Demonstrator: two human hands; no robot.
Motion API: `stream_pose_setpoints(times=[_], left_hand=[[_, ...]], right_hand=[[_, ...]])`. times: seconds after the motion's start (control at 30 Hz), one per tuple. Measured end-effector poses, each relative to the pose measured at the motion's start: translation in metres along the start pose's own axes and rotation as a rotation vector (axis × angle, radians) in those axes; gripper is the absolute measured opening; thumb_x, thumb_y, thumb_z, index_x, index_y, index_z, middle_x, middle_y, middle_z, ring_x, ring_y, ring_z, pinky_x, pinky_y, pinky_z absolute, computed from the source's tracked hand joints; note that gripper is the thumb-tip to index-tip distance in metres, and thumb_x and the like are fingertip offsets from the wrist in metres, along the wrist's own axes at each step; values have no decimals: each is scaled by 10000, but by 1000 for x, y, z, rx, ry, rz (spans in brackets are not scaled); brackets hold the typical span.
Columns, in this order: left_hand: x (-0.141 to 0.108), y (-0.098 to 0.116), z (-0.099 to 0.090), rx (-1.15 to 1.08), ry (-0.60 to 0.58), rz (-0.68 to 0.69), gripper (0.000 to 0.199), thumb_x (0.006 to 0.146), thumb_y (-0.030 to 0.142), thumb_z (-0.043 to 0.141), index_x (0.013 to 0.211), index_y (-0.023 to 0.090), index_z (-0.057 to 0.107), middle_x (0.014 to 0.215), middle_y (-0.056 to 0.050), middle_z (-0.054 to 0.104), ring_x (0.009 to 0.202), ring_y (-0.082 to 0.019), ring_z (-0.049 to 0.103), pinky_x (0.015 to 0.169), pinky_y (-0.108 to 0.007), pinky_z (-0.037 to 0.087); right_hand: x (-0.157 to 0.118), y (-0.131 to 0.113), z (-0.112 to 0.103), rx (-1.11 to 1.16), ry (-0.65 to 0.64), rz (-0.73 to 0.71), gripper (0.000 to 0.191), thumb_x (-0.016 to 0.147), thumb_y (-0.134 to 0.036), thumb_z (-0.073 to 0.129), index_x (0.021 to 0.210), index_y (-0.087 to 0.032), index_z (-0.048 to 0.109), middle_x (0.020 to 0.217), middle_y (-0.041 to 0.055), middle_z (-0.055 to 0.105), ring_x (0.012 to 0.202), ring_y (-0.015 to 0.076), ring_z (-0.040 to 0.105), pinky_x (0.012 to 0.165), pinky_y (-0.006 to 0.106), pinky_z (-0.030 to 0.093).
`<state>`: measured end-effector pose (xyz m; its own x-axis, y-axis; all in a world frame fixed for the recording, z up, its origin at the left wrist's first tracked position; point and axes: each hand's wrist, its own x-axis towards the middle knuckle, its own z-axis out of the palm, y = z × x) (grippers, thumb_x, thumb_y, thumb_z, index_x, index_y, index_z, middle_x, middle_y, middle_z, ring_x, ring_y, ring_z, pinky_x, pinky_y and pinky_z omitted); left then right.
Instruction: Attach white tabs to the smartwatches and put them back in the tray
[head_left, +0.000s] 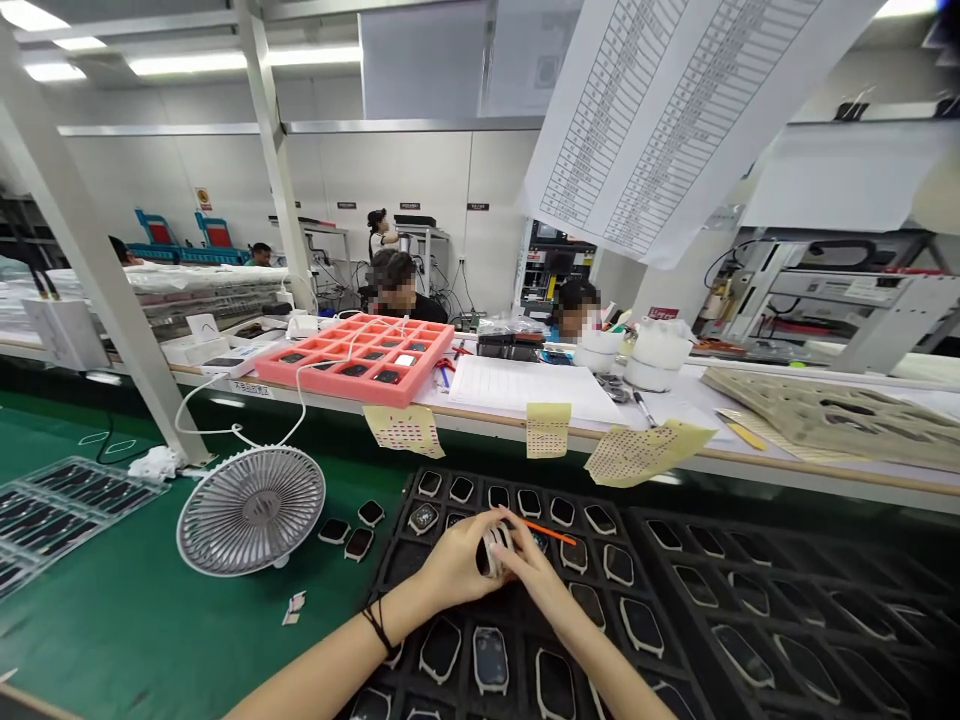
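My left hand [457, 565] is curled around silver-rimmed smartwatch cases [493, 552], which look like more than one stacked together. My right hand [531, 565] meets it from the other side, its fingers pressed against the same cases. A thin orange stick [551, 531] juts out to the right from the fingers of my right hand; its other end is hidden. Below both hands lies a black foam tray [405, 560] with smartwatch cases in its pockets, such as a watch case [491, 660] with a dark screen.
A second black tray [720, 620] of watches lies at right. On the green mat [247, 640] stand a grey fan [255, 510] and several loose watches [358, 543]. The shelf ahead carries a pink tray [352, 375] and papers [525, 388]. Co-workers sit beyond it.
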<state>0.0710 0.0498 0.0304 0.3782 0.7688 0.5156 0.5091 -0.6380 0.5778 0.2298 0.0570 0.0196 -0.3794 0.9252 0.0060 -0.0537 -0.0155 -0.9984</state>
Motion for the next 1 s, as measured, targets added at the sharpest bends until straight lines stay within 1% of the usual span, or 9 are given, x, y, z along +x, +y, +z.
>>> stream_pose_setpoints(times=[0.1,0.17,0.27,0.33,0.47,0.67,0.83,0.93,1.0], left_hand=[[-1,2,-4,-58,26,100,614,644,194,723,1204,212,472,1163,-93,647,1086,-258,608,1061,-435,388],[-2,6,-5,-72,21,165,583,663,230,734,1186,215,476,1128,-88,660,1065,-250,617,1089,-445,343],[-3,10,-6,-86,-20,193,553,694,280,743,1177,215,481,1120,-93,660,1055,-245,616,1091,-437,328],[-3,11,-8,-98,-65,175,552,697,283,750,1179,210,491,1130,-103,656,1075,-254,603,1074,-426,344],[-3,8,-8,-113,-118,121,555,706,261,746,1200,201,502,1164,-119,638,1116,-267,574,1005,-391,401],[-5,3,-3,-122,-137,115,600,692,270,757,1231,203,502,1183,-121,632,1100,-264,581,988,-386,416],[-2,6,-12,-191,-178,97,613,704,262,762,1261,223,508,1225,-109,618,1142,-253,568,992,-370,434],[2,5,-18,-294,-103,35,583,663,310,807,1187,220,569,1223,-114,617,1156,-273,557,998,-391,432],[6,2,-18,-465,61,-170,505,603,321,843,1041,208,618,1066,-90,657,1015,-252,613,867,-347,501]], right_hand=[[-1,-9,-6,255,-83,154,509,687,-408,749,1153,-278,590,974,24,678,874,212,642,682,293,506],[-4,-13,-7,360,-132,233,442,620,-368,814,1013,-243,655,883,8,681,802,181,637,636,255,494],[-7,-17,-8,407,-204,301,378,572,-338,853,877,-185,691,782,11,676,707,149,625,609,233,484],[-8,-17,-7,410,-213,308,357,578,-347,852,846,-172,695,766,18,681,691,146,626,615,234,482],[-8,-18,-6,400,-189,271,345,614,-345,831,886,-183,694,842,40,704,764,176,648,682,267,487],[-8,-18,-5,336,-201,237,396,516,-261,876,860,-163,706,783,34,708,786,198,650,731,292,479],[-7,-14,-4,330,-123,192,378,509,-242,883,842,-180,714,761,17,714,763,195,662,703,284,494],[-4,-13,-7,384,-47,169,395,523,-275,878,874,-189,720,798,38,735,788,227,690,731,325,525],[-1,-13,-10,452,26,165,431,527,-294,876,915,-190,719,849,61,751,849,258,701,802,381,535]])
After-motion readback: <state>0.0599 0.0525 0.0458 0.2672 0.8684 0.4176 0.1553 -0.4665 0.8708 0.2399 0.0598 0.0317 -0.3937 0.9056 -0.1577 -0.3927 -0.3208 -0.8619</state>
